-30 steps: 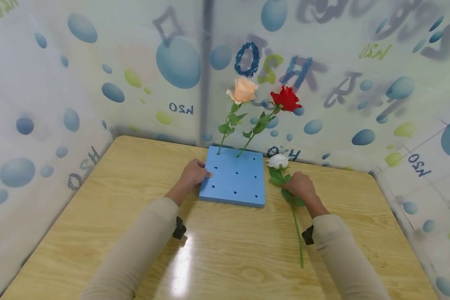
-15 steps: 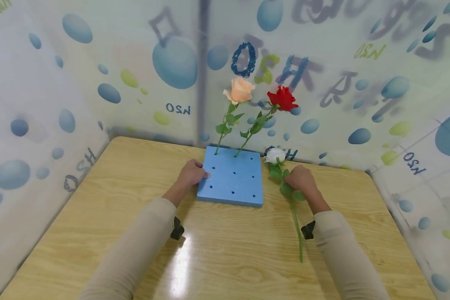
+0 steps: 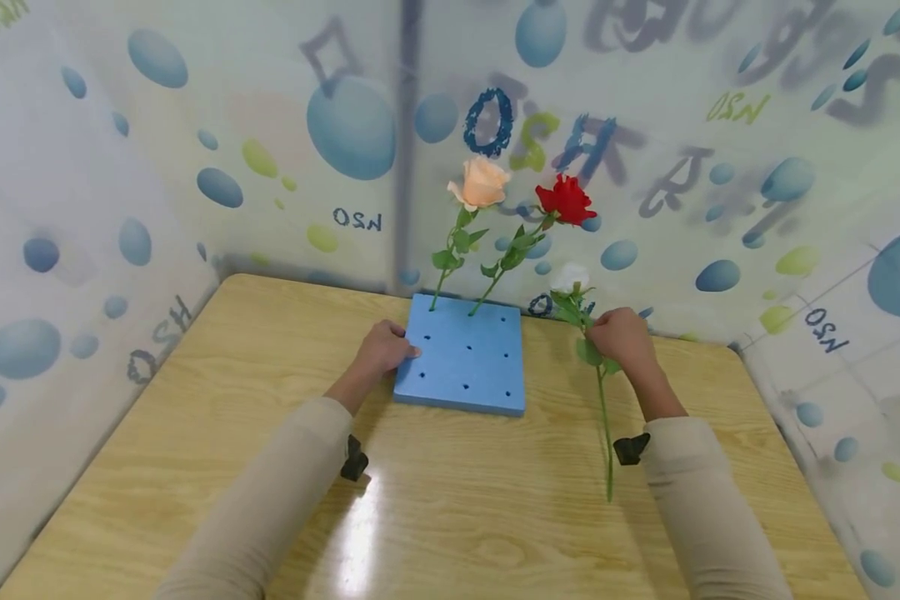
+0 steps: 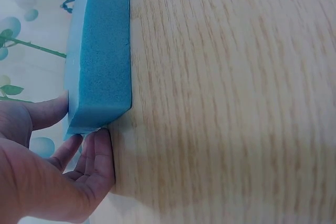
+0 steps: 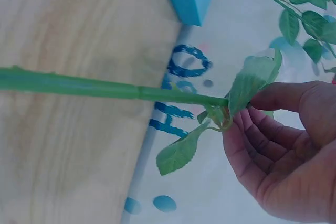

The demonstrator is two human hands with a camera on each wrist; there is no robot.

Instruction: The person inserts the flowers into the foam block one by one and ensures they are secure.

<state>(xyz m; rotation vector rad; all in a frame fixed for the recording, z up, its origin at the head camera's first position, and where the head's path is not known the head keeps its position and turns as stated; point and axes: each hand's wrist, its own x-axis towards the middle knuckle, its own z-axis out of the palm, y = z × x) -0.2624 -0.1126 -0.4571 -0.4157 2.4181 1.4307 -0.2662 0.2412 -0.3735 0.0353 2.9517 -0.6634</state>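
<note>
A blue foam board [image 3: 450, 367] with rows of small holes lies on the table. My left hand [image 3: 382, 346] grips its left edge; in the left wrist view the thumb [image 4: 50, 113] is on the holed face and the other fingers are at the side. A peach rose [image 3: 482, 183] and a red rose [image 3: 566, 200] stand in holes along the board's back edge, the red one leaning right. To the right of the board, my right hand [image 3: 621, 340] pinches a white rose [image 3: 572, 278] by its leafy stem. Its bare green stem [image 5: 94, 86] slants down toward me.
The light wooden table [image 3: 450, 508] reaches back to a wall [image 3: 285, 200] printed with blue bubbles and letters. Side walls stand at the left and right. A dark wrist camera [image 3: 354, 458] sits at each cuff.
My right hand has moved up and slightly right with the white rose, its bloom rising and its stem end moving away from me. The left hand stays on the board.
</note>
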